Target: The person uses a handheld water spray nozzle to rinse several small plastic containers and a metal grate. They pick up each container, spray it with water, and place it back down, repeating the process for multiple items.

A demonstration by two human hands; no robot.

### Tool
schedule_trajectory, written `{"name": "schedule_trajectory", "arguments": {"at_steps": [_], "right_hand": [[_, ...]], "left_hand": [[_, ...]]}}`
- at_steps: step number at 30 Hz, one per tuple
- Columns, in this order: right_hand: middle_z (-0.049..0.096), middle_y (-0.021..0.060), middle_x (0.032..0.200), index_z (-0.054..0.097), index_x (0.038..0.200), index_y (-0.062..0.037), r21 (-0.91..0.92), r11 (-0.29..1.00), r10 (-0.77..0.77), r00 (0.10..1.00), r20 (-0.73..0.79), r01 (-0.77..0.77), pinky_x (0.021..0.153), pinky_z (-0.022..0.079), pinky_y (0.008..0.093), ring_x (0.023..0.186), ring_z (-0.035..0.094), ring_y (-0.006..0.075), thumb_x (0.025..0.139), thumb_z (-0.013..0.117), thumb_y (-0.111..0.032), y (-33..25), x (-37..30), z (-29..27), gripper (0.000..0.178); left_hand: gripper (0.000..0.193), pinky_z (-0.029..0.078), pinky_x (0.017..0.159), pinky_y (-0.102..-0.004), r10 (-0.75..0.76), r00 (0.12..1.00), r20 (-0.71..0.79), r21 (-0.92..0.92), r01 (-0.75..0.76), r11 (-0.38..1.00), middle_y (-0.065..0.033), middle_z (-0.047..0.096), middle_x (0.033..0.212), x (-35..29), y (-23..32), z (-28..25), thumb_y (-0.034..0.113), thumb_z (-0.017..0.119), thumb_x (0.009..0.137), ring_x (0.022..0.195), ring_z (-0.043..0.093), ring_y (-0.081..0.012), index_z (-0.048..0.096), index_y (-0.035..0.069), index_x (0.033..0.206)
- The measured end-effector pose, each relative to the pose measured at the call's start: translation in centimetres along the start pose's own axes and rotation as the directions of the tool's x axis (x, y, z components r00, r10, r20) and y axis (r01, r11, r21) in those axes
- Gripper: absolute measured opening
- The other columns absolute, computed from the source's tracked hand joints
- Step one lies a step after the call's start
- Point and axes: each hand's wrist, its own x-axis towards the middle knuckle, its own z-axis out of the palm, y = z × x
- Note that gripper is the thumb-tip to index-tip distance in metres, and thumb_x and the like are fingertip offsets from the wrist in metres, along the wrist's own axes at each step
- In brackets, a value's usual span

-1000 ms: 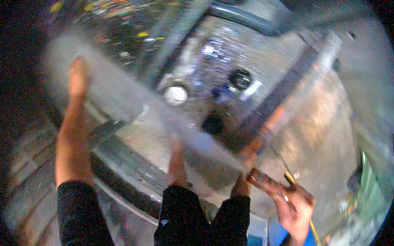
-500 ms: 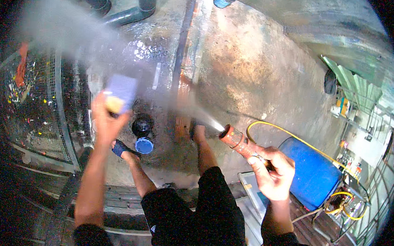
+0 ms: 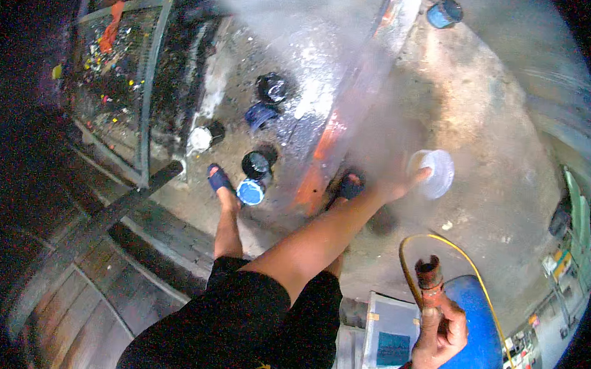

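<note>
My left hand (image 3: 403,186) reaches across to the right, its fingers closed on the edge of a round, whitish see-through plastic piece (image 3: 438,174). Blur hides whether that piece is a tub or a lid. Low on the right, my right hand (image 3: 443,332) is wrapped round a rusty orange-brown spray nozzle (image 3: 430,275), its mouth pointing up and away. No jet leaves the nozzle, but mist hangs over the floor beyond. Near my feet stand a black pot (image 3: 256,164) and a small tub with a blue-and-white top (image 3: 250,192).
Further out lie another black pot (image 3: 272,87), a dark blue container (image 3: 261,117) and a white-topped pot (image 3: 201,140). A blue can (image 3: 444,14) stands far off. A blue barrel (image 3: 466,330) and yellow hose (image 3: 470,253) are at right; a mesh-framed panel (image 3: 149,87) is left.
My left hand has swung from the left side across to the right. The nozzle's jet has stopped, and my right hand sits lower in view. The view has shifted left.
</note>
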Motion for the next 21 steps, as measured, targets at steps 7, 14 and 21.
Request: {"name": "schedule_trajectory", "arguments": {"at_steps": [7, 14, 21], "right_hand": [[0.07, 0.0162, 0.086, 0.067, 0.092, 0.0011, -0.044, 0.992, -0.118, 0.993, 0.026, 0.119, 0.073, 0.051, 0.0351, 0.079, 0.067, 0.0233, 0.075, 0.074, 0.005, 3.4, 3.1, 3.4, 0.019], [0.065, 0.0042, 0.094, 0.063, 0.11, 0.0039, -0.055, 0.991, -0.111, 0.982, 0.156, 0.12, 0.071, 0.043, 0.0247, 0.079, 0.052, 0.0099, 0.097, 0.061, -0.011, -1.7, 4.1, 2.0, 0.02], [0.074, 0.0137, 0.102, 0.068, 0.115, 0.005, -0.173, 0.981, -0.066, 0.99, 0.126, 0.088, 0.075, 0.05, 0.0308, 0.083, 0.063, 0.0147, 0.096, 0.066, -0.017, -14.6, -2.4, 6.6, 0.029]], "left_hand": [[0.036, 0.051, 0.093, -0.0373, 0.066, 0.963, -0.26, -0.321, -0.151, 0.935, -0.0116, 0.069, 0.114, -3.9, -12.3, -9.0, 0.031, 0.062, 0.098, 0.106, 0.064, -0.0218, 0.063, 0.005, 0.122], [0.024, 0.053, 0.075, -0.0312, -0.066, 0.786, -0.615, -0.168, -0.049, 0.984, -0.0113, 0.071, 0.093, -20.9, -26.4, -24.6, 0.024, 0.063, 0.096, 0.085, 0.069, -0.0218, 0.068, 0.003, 0.107], [0.05, 0.051, 0.082, -0.049, -0.452, 0.499, -0.739, -0.05, 0.63, 0.775, -0.0217, 0.069, 0.096, -46.2, -40.5, -38.3, 0.052, 0.055, 0.093, 0.095, 0.065, -0.0423, 0.067, 0.004, 0.103]]}}
